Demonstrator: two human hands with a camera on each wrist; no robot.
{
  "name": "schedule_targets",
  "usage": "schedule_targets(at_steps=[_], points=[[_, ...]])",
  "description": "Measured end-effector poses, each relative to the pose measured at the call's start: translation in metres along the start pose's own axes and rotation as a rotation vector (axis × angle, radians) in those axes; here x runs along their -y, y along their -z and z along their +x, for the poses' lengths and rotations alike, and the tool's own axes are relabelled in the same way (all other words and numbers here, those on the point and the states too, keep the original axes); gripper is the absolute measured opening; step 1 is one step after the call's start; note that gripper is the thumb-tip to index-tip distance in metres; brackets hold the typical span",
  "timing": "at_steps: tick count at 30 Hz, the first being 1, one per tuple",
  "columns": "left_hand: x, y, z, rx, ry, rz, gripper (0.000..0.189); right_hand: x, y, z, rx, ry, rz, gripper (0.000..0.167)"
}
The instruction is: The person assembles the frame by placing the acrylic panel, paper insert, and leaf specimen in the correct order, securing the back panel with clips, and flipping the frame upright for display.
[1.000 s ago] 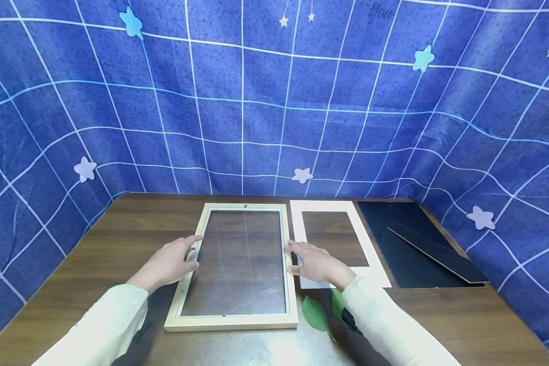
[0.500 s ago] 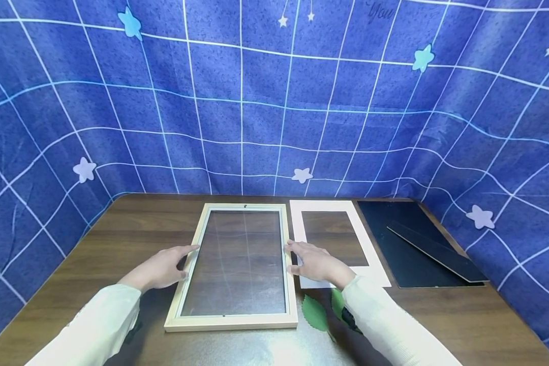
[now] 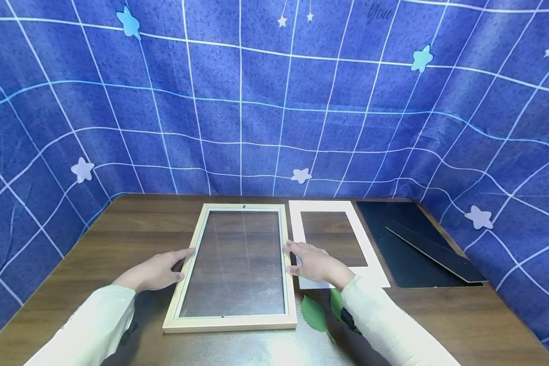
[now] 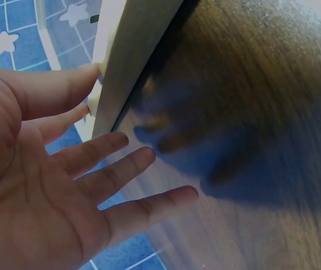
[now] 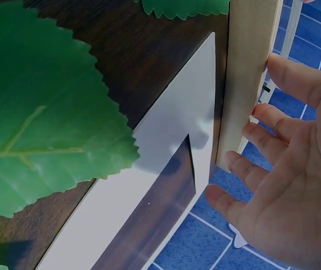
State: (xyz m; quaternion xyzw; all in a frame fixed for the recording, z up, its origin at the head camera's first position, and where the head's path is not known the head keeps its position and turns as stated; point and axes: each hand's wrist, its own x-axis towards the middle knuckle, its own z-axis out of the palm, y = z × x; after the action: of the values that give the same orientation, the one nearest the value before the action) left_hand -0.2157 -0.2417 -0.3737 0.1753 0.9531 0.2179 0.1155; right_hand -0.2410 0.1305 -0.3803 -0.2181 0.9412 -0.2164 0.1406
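One rectangular frame of pale wood (image 3: pixel 230 323), clear-paned, lying flat on the brown wood-grain table (image 3: pixel 142 221). Touching its opposite sides we record the left hand (image 3: pixel 154 272) and the right hand (image 3: pixel 317 263), fingers spread wide.

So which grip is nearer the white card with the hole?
Right. The right grip is partly over the white card; the left grip is across the wooden frame from it.

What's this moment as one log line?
wooden frame: on table; left fingers: at its left side; right fingers: at its right side; white mat: to its right
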Motion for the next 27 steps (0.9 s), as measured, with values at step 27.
schedule_targets(at_steps=[27], points=[[-0.001,-0.008,0.020,-0.087,0.078,0.015,0.053,-0.002,-0.001,0.001,-0.003,0.003,0.002,0.057]])
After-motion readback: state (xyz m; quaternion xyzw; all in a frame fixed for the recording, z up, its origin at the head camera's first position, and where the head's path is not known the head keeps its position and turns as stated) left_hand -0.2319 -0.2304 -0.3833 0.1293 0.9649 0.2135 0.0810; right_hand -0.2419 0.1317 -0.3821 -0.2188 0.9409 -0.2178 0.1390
